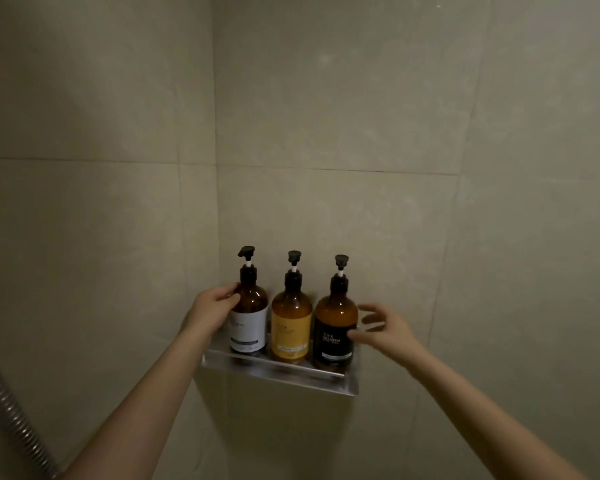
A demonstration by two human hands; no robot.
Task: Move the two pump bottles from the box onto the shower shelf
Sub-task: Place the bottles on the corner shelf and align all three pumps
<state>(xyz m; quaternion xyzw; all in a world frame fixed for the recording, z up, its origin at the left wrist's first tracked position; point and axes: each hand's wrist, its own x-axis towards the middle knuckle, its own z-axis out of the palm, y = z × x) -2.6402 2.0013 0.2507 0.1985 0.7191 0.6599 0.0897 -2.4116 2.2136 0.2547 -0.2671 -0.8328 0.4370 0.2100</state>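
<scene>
Ribbed metal shower hose [4, 407] at lower left, beige tiled walls [361, 116], metal shower shelf [281, 372] by their corner carrying three upright pump bottles, left hand [212, 308] gripping white-labelled bottle [248, 315] at left end, yellow-labelled bottle [291, 323] mid-shelf, right hand [381, 329] spread, thumb touching black-labelled bottle [335, 327] at right end

Three amber pump bottles stand upright in a row on the metal shower shelf [278, 374], fixed to the tiled wall [361, 116] near the corner. My left grip [212, 308] wraps the shoulder of the white-label bottle [249, 318] at the left end, fingers curled on its side. The yellow-label bottle [290, 323] stands in the middle, just beside both neighbours. My right grip [381, 329] is spread wide next to the black-label bottle [335, 332] at the right end, the thumb tip about at its label, the other fingers apart from the glass. A ribbed shower hose [4, 403] runs down the lower left.
</scene>
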